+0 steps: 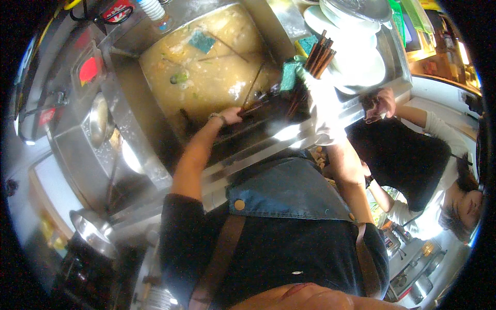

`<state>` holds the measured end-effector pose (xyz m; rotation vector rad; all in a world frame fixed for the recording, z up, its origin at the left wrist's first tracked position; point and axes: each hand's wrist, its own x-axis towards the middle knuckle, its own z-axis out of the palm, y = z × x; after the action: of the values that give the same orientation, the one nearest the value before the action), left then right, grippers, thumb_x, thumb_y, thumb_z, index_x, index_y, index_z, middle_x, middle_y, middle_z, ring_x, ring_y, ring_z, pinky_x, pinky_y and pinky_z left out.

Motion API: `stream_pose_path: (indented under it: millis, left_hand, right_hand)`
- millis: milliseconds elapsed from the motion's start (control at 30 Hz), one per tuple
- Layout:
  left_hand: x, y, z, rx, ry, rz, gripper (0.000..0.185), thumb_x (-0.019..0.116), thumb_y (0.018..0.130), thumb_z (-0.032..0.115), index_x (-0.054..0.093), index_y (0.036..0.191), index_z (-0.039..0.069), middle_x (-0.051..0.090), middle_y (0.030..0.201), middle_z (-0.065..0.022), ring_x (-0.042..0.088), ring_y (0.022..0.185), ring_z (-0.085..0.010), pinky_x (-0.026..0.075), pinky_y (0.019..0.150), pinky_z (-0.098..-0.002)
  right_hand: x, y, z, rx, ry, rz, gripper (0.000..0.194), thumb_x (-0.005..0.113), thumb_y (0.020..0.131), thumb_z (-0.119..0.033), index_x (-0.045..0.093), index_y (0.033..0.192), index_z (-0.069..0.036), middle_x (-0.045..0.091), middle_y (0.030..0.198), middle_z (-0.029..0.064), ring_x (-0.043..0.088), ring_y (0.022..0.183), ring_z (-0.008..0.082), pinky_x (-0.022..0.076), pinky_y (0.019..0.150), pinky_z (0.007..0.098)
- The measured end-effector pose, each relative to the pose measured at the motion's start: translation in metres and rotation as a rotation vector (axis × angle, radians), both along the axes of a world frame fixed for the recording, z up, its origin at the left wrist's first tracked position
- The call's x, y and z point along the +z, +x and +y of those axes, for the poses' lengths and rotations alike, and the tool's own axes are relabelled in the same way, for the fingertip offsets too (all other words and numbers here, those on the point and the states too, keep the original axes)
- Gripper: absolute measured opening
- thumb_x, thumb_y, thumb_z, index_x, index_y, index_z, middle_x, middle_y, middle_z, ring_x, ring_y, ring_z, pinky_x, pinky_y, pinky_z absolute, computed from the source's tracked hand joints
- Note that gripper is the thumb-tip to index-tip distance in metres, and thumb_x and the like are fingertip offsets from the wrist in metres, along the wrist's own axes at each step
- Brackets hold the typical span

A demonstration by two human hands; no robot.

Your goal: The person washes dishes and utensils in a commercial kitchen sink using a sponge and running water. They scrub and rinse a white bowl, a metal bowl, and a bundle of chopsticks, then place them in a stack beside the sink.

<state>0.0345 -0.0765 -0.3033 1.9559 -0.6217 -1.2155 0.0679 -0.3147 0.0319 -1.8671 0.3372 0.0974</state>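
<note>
My left hand [231, 115], bare with a band at the wrist, is at the near edge of a steel sink [162, 124], its fingers closed on a dark chopstick [252, 87]. Cloudy, yellowish water [209, 77] with food scraps fills the basin; a green scouring pad [202, 41] and loose chopsticks [228, 45] lie in it. In a pale glove, my right hand [319, 97] grips a bundle of brown chopsticks [320, 56] over the sink's right side. Another green scouring pad [288, 76] is at its fingers. Glare hides part of the glove.
White bowls and plates [358, 58] are stacked right of the sink. At the right stands another person [407, 162], one hand [381, 102] near the counter edge. A metal bowl [99, 116] sits on the left ledge, a steel pot [93, 232] lower left. A bottle [161, 21] stands behind.
</note>
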Motion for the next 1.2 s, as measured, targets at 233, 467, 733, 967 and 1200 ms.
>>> stream_pose_path:
  millis: [233,467,733,967,1200]
  left_hand:
    - [-0.002,-0.03,-0.035,0.104,0.177,-0.15,0.054,0.07,0.077,0.023,0.05,0.121,-0.001,0.061,0.113,-0.0262,0.06,0.102,-0.04,0.048,0.088,-0.0451]
    - [0.064,0.005,0.009,0.585,-0.397,0.351,0.03,0.058,0.09,0.013,0.058,0.118,0.005,0.065,0.086,-0.0052,0.064,0.072,-0.0129,0.052,0.069,-0.033]
    - [0.155,0.003,0.024,0.778,-0.416,0.304,0.02,0.068,0.085,0.015,0.066,0.1,0.002,0.071,0.088,-0.0109,0.066,0.08,-0.0171,0.051,0.075,-0.0293]
    - [0.231,-0.002,-0.009,1.059,-0.581,0.107,0.019,0.07,0.086,0.024,0.067,0.082,0.006,0.065,0.075,-0.0017,0.06,0.068,-0.0119,0.048,0.068,-0.0276]
    - [0.26,0.021,-0.043,1.244,-0.528,0.043,0.03,0.07,0.085,0.039,0.059,0.081,0.012,0.054,0.062,0.0035,0.048,0.051,-0.0074,0.039,0.052,-0.0231]
  right_hand:
    - [-0.002,-0.002,-0.001,-0.031,0.032,-0.003,0.049,0.071,0.084,-0.016,0.052,0.127,-0.003,0.065,0.107,0.0051,0.059,0.096,0.0147,0.0463,0.084,0.0288]
    - [-0.006,0.0,0.0,-0.057,0.144,-0.052,0.048,0.07,0.084,-0.016,0.052,0.127,-0.003,0.065,0.106,0.0051,0.059,0.095,0.0147,0.0462,0.084,0.0287]
    - [-0.027,0.011,0.002,-0.065,0.481,-0.128,0.048,0.07,0.084,-0.016,0.052,0.127,-0.002,0.066,0.106,0.005,0.059,0.095,0.0147,0.046,0.084,0.0287]
    - [-0.045,0.008,0.009,0.021,0.587,0.073,0.036,0.073,0.08,-0.013,0.062,0.113,-0.006,0.063,0.094,0.0015,0.056,0.083,0.0128,0.0457,0.073,0.0273]
    - [-0.033,0.023,0.03,0.056,0.7,-0.008,0.03,0.069,0.083,-0.006,0.062,0.112,-0.003,0.065,0.096,0.005,0.061,0.087,0.0161,0.0489,0.079,0.0292]
